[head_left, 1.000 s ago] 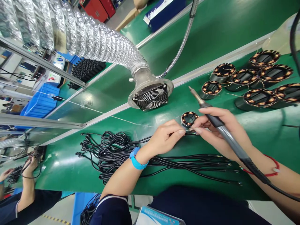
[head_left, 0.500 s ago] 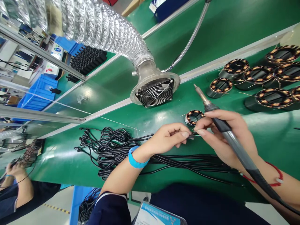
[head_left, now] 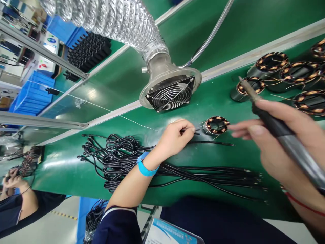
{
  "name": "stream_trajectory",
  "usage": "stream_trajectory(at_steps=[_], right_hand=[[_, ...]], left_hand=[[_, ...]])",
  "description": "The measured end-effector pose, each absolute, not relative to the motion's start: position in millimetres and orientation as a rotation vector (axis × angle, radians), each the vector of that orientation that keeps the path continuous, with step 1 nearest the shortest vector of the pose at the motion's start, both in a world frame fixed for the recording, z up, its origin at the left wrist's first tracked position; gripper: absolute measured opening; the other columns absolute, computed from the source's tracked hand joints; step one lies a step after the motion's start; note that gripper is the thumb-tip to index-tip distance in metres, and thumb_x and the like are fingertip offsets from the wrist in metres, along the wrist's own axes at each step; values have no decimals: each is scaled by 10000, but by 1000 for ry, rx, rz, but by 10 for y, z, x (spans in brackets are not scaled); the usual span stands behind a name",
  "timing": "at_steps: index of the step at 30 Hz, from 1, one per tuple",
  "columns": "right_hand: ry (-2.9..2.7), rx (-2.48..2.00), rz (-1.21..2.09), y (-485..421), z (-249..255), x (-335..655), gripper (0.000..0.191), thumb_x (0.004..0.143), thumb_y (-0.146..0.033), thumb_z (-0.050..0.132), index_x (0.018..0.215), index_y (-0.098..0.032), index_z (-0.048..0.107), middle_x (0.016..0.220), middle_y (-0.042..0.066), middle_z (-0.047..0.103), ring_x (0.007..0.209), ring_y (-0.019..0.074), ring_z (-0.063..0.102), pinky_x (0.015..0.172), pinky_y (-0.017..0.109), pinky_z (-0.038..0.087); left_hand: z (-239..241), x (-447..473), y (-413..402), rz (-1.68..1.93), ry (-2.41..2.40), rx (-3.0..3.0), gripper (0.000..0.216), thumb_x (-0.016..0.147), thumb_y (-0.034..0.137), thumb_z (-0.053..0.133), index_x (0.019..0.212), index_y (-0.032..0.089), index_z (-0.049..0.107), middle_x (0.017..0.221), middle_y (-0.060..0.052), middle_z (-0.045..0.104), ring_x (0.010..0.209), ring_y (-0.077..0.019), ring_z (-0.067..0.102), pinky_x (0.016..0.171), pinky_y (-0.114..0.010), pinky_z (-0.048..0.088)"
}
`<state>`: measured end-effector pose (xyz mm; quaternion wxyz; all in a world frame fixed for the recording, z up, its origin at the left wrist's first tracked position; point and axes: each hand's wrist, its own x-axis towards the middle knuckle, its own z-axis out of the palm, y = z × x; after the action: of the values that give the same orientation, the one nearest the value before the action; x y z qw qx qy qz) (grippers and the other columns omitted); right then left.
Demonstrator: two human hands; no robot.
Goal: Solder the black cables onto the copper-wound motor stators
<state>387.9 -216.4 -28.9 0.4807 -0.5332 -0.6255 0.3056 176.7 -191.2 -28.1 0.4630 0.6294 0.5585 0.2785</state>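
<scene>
My left hand [head_left: 176,137], with a blue wristband, is closed in a pinch on a thin black cable [head_left: 197,132], its end pointing at a small stator [head_left: 206,127] with copper windings. Fine wire ends stick out from that stator, which stands upright on the green bench. In my right hand [head_left: 281,149] lies a soldering iron [head_left: 274,125], its tip tilted up and left, in front of another stator [head_left: 238,95]. The thumb and lower fingers of this hand reach leftward, close to the small stator's right side; whether they touch it I cannot tell.
A fan hood [head_left: 170,95] on a silver duct [head_left: 122,23] stands behind my left hand. Bundled black cables [head_left: 119,159] lie at left. More wound stators [head_left: 299,73] are at right. A co-worker's hands [head_left: 15,181] are at far left.
My right hand has moved right, away from my left hand, carrying the soldering iron. My left hand has shifted slightly left and up. The camera view has shifted a little.
</scene>
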Motion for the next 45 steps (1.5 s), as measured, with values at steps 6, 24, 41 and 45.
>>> stream_trajectory(at_steps=[6, 24, 41, 45], right_hand=[[-1708, -1158, 459, -2337, -308, 3931, 403, 920, -161, 668, 1255, -385, 677, 918, 26, 683, 738, 182, 610, 650, 355, 486], [-1854, -993, 455, -2278, -474, 3894, 235, 945, -157, 621, 1130, -294, 668, 768, -2, 619, 555, 123, 513, 477, 302, 386], [-1851, -969, 415, -2267, -528, 3907, 368, 918, -130, 648, 1240, -307, 676, 782, 9, 637, 557, 124, 494, 464, 301, 348], [-1861, -987, 432, -2286, -516, 3907, 345, 925, -125, 642, 1219, -300, 679, 765, 2, 620, 555, 119, 488, 466, 299, 343]], left_hand=[[-343, 1721, -1853, 687, 1362, 1616, 183, 878, 164, 549, 695, 175, 558, 731, 6, 585, 730, -115, 524, 685, -247, 392], [-403, 1724, -1849, 741, 1315, 1738, 194, 891, 111, 540, 710, 183, 542, 734, 19, 577, 738, -110, 533, 687, -245, 414], [-500, 1722, -1811, 845, 1318, 1657, 191, 877, 118, 564, 696, 177, 559, 696, 27, 574, 718, -104, 532, 672, -244, 399], [-502, 1727, -1813, 842, 1328, 1659, 190, 885, 122, 553, 705, 178, 565, 700, 27, 571, 718, -103, 531, 669, -244, 398]])
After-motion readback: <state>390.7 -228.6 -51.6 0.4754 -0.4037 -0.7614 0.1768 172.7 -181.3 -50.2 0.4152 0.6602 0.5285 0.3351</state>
